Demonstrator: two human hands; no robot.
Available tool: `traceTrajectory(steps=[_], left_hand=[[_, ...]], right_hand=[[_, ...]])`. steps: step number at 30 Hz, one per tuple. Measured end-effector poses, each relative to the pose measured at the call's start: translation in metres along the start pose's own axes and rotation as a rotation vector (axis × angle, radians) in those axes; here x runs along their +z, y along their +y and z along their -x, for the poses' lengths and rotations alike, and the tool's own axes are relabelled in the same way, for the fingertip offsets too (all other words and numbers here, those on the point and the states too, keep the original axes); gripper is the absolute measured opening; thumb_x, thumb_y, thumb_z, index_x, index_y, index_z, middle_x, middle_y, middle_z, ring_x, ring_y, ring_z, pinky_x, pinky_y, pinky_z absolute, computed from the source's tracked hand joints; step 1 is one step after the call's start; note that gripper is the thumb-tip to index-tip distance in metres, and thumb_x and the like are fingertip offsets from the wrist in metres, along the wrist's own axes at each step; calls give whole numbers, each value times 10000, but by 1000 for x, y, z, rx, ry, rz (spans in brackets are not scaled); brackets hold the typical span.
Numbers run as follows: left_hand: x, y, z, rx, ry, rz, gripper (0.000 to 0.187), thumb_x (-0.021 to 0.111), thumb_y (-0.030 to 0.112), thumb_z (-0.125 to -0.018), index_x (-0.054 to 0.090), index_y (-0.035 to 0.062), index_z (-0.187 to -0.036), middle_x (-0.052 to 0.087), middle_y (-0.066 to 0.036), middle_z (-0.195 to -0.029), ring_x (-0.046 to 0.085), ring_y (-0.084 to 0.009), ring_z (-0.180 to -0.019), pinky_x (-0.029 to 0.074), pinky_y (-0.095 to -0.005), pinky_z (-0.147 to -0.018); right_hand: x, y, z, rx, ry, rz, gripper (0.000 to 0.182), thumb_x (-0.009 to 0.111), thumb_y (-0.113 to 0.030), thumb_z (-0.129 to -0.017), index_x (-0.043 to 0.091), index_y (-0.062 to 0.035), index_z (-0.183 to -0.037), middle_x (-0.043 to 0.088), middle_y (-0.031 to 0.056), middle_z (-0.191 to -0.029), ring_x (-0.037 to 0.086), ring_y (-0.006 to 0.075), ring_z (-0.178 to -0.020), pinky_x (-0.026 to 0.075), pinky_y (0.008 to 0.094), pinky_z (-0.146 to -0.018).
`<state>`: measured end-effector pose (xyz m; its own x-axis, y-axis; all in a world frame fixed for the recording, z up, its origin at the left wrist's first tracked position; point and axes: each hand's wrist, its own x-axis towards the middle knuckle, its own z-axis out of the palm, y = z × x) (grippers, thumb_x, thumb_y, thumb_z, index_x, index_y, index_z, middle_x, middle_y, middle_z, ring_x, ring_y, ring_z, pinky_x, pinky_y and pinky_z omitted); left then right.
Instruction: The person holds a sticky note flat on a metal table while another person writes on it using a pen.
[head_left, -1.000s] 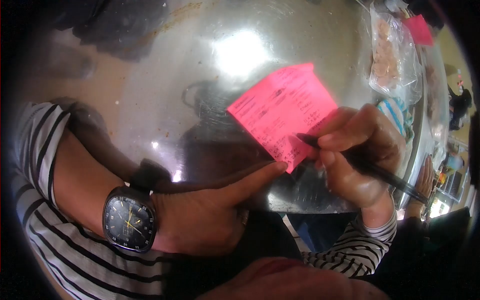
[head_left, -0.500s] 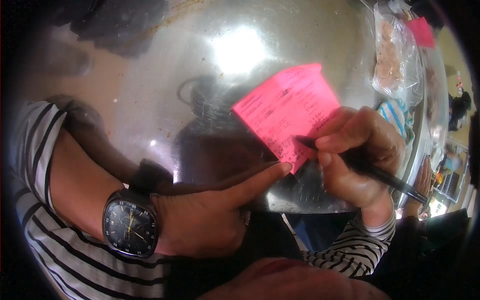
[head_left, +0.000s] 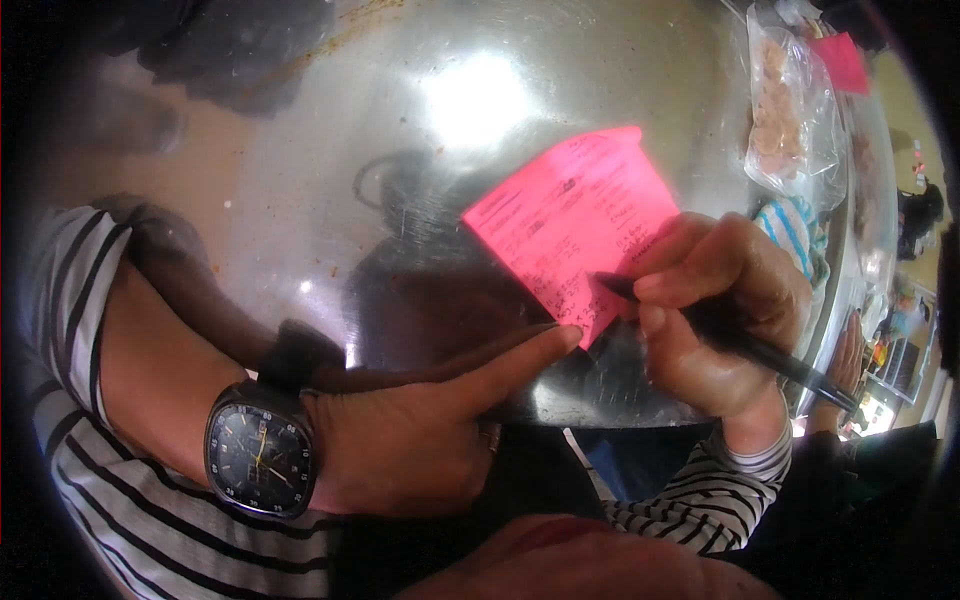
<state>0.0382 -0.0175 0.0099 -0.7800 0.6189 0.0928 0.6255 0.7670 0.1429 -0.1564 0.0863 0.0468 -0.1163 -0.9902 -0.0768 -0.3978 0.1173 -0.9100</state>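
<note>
A pink paper note (head_left: 570,220) covered in dark handwriting lies on the shiny metal table (head_left: 400,100). My right hand (head_left: 725,310) is closed round a black pen (head_left: 775,362), whose tip points at the lower part of the note. My left hand (head_left: 430,425) has its index finger stretched out, the fingertip pressing the note's lower corner. The other fingers of that hand are curled under and mostly hidden. A black watch (head_left: 260,450) is on the left wrist.
At the upper right are a clear plastic bag (head_left: 780,120) with pale round pieces, another pink note (head_left: 842,62) and a blue-striped cloth (head_left: 788,228). Another person's hand (head_left: 850,355) shows at the far right.
</note>
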Motion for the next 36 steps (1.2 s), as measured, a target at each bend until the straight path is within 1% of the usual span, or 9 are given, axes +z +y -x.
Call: traceTrajectory(steps=[5, 8, 10, 14, 23, 25, 31, 35, 36], left_hand=[[4, 2, 1, 12, -47, 17, 244, 482, 79, -674, 710, 35, -746, 567, -49, -573, 624, -231, -818, 185, -600, -1090], [14, 7, 1, -66, 57, -120, 246, 475, 66, -676, 708, 32, -747, 542, -52, -549, 625, -220, -795, 192, -608, -1085], [9, 4, 1, -37, 75, -73, 241, 474, 57, -673, 702, 21, -741, 518, -54, -528, 624, -207, -776, 191, -611, -1084], [5, 2, 0, 11, 13, -30, 231, 479, 56, -666, 697, 11, -728, 499, -56, -511, 621, -204, -755, 187, -609, -1086], [5, 3, -3, -19, 59, 91, 205, 483, 63, -655, 679, 3, -660, 473, -42, -484, 610, -210, -728, 197, -612, -1081], [-1, 1, -4, -9, -39, 66, 209, 486, 59, -651, 681, -12, -680, 501, -50, -508, 620, -230, -764, 205, -608, -1078], [11, 6, -4, -61, 85, 58, 221, 487, 38, -645, 672, -58, -718, 553, -90, -566, 627, -259, -833, 242, -620, -1057], [8, 4, -4, -40, 98, 40, 236, 483, 16, -644, 661, -98, -750, 563, -115, -592, 626, -282, -866, 268, -605, -1053], [3, 2, -4, 3, 17, 78, 236, 485, 13, -634, 656, -106, -743, 550, -114, -581, 627, -291, -853, 279, -600, -1050]], right_hand=[[-1, 3, -1, -26, 20, -15, 128, 635, -6, -749, 508, -18, -762, 585, 132, -731, 553, 134, -601, 433, 234, -540], [0, 6, 0, -23, 62, -79, 132, 637, 0, -753, 508, -27, -758, 586, 132, -717, 561, 130, -591, 442, 226, -529], [-1, 8, 1, -97, 44, -6, 137, 636, 12, -753, 506, -32, -752, 588, 127, -701, 568, 126, -598, 446, 225, -532], [0, 5, 2, -110, 50, 37, 138, 635, 19, -753, 507, -33, -750, 588, 116, -685, 569, 128, -597, 445, 229, -531], [-2, -4, 3, 75, 48, -3, 126, 629, 18, -716, 515, -33, -734, 586, 103, -698, 561, 139, -609, 432, 244, -560], [-4, 1, 5, 3, 33, 43, 122, 622, 24, -712, 518, -34, -737, 585, 96, -703, 560, 139, -613, 432, 248, -571], [-5, -1, 5, 36, 1, 39, 123, 628, 16, -716, 518, -33, -738, 590, 98, -717, 561, 133, -632, 437, 246, -590], [-3, 1, 5, 2, 18, 33, 122, 634, 5, -720, 520, -34, -738, 593, 98, -719, 565, 134, -636, 441, 250, -589], [-3, 0, 4, 17, 17, 23, 124, 640, -3, -722, 522, -35, -738, 593, 95, -716, 567, 136, -631, 442, 251, -583]])
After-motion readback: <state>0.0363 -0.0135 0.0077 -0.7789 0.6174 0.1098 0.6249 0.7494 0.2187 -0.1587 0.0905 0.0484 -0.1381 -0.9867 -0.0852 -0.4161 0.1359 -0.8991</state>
